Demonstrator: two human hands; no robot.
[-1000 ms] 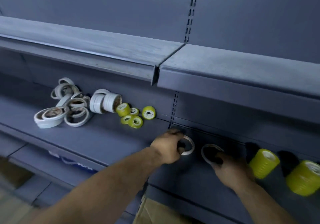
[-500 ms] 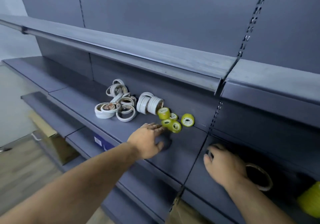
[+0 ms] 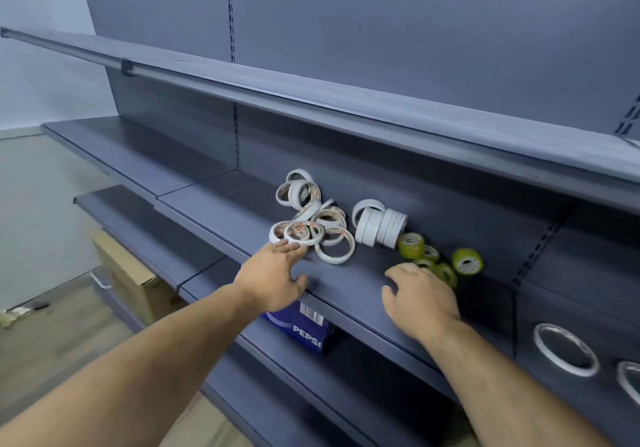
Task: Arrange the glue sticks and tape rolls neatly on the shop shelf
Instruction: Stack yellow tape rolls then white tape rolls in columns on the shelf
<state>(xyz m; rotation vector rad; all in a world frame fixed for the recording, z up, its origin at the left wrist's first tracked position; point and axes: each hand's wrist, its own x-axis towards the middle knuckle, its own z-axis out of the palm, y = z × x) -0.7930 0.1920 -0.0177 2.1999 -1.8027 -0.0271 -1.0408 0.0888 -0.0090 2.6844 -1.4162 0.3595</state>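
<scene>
Hands [image 3: 273, 278] [image 3: 420, 296] apart at shelf [image 3: 346, 282] front edge

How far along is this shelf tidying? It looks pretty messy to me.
Early. Done: one row of white rolls stands on edge, side by side. In hand: the left hand touches the jumbled white pile; the right hand reaches the yellow rolls. Left: that pile, the scattered yellow rolls, and two loose rings lying flat further right. No glue sticks are in view.

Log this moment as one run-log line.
left hand open, at loose white tape rolls | right hand open, at small yellow tape rolls | upright white roll row between them | nothing gripped
</scene>
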